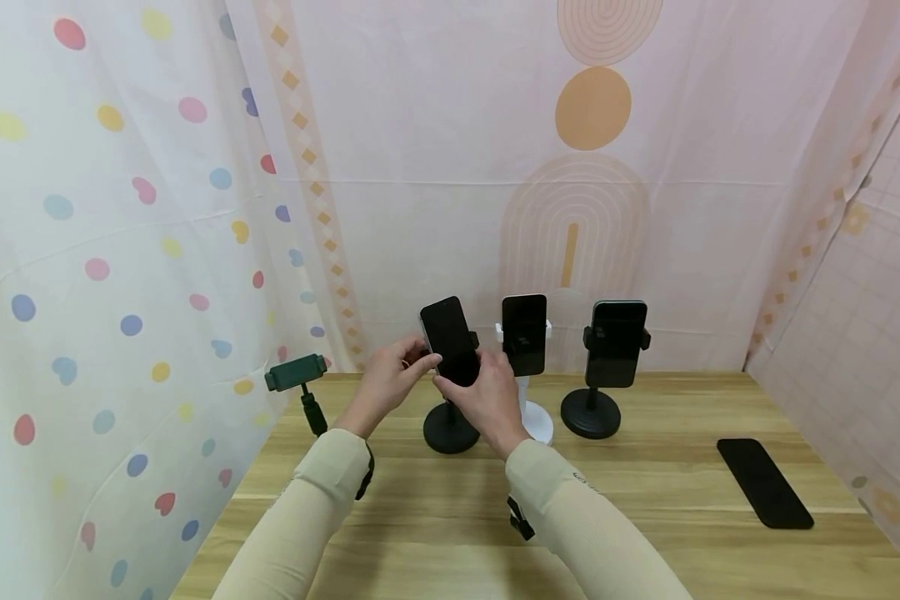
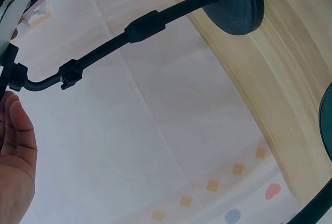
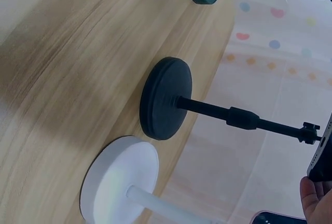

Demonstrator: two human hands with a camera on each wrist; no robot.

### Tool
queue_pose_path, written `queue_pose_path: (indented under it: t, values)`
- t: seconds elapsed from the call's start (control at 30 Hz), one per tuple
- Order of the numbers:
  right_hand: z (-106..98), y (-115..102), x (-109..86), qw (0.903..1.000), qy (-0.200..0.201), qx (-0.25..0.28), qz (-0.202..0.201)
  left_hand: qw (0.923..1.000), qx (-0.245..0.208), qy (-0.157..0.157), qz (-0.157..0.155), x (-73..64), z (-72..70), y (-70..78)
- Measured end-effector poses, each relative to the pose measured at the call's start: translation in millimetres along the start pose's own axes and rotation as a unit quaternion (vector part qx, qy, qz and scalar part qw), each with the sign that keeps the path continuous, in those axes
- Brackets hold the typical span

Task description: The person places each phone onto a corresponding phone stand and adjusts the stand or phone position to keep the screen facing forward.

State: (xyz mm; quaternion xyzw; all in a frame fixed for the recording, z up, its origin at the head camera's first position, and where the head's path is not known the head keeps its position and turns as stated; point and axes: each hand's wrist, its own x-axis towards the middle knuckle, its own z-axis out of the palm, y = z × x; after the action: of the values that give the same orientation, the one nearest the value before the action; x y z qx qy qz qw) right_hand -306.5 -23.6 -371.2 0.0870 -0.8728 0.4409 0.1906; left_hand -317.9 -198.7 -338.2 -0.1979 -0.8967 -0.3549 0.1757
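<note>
- Dotted curtain (image 1: 120, 250) at the far left.
- Green stand (image 1: 296, 373), its tilted holder bare, by the table (image 1: 420, 525)'s left edge.
- Left hand (image 1: 393, 379): fingers bent, thumb at the held phone's left edge, pinching the clamp (image 2: 18, 76) there.
- Held phone (image 1: 446, 329): tilted, dark screen facing the person, up against the clamp of the black stand (image 1: 450, 432); whether it is fully seated, I cannot tell.
- Right hand (image 1: 491, 396): holding that phone by its lower end, thumb in front.
- White stand (image 1: 537, 423), just beside, bearing an upright phone (image 1: 524, 333).
- Second black stand (image 1: 590, 414), bearing a slightly tilted phone (image 1: 617, 343).
- Loose phone (image 1: 765, 483), lying flat on the table, well apart.
</note>
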Motion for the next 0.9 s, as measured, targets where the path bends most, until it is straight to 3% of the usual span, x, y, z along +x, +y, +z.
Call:
queue_pose_path:
  t: [0.63,0.9]
  values:
    - [0.4,-1.9,0.9,0.9999,-0.003,-0.011,-0.004,0.9994,-0.021,0.009,-0.026,-0.3,-4.5,5.1]
    - [1.3,-3.3,0.2,0.9999,0.002,-0.011,0.012,0.9991,-0.008,0.035,-0.023,-0.4,1.0,4.2]
